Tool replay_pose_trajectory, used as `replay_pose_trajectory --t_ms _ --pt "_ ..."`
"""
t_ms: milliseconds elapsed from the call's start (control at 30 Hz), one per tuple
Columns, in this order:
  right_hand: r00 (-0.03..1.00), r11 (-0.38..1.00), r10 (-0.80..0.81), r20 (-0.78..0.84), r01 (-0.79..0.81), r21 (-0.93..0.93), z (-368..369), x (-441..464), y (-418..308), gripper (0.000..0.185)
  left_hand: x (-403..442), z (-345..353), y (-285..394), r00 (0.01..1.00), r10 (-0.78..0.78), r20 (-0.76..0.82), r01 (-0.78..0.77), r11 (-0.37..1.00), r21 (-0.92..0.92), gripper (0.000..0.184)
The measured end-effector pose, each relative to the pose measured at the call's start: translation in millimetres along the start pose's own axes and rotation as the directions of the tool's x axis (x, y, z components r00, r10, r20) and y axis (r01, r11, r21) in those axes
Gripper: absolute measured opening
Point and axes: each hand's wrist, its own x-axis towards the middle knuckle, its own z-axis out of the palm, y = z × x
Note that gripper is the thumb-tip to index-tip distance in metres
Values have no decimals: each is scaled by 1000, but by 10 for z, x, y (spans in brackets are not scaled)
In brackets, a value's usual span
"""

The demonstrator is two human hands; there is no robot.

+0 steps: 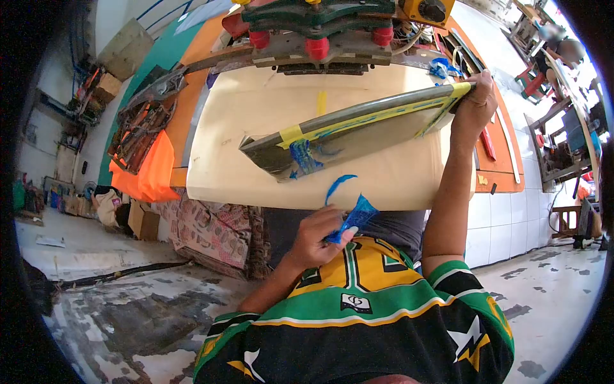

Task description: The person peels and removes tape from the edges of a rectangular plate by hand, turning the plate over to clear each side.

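Observation:
My left hand is closed, its fingers gripping a crinkled, shiny blue plastic scrap close to my body. A thin curved blue strip rises just above those fingers. My right hand is wrapped around the right end of a long grey metal-edged frame and tilts it up off the table. Yellow tape runs along the frame's edge and across its ends. More blue scrap clings to the frame's lower left part. The frame's underside is hidden.
A cream sheet covers the table. Beyond it stands a green press with red knobs. Metal strip dies and orange cloth lie at left. Blue scraps and a red tool lie at right. Another person sits far right.

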Motion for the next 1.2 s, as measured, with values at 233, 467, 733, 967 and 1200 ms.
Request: replay_pose_trajectory --t_ms 233,467,733,967,1200 --pt "999 999 31 14 -31 -29 -36 22 42 53 220 -221 202 962 262 -78 -264 964 -28 35" --pt "999 997 -52 12 53 -54 -66 13 25 51 287 -458 355 798 55 -600 -270 923 -274 29" --pt "1000 1000 19 11 -19 6 26 19 -79 47 1236 -1130 968 816 332 -473 -567 617 -546 40" --pt "997 998 61 44 -60 -24 -20 17 -129 45 1871 -1261 814 800 265 -538 -549 685 -479 32" --pt "987 995 102 120 -103 -2 -23 51 -94 43 1971 -1116 1091 688 373 -623 -642 713 -283 30"
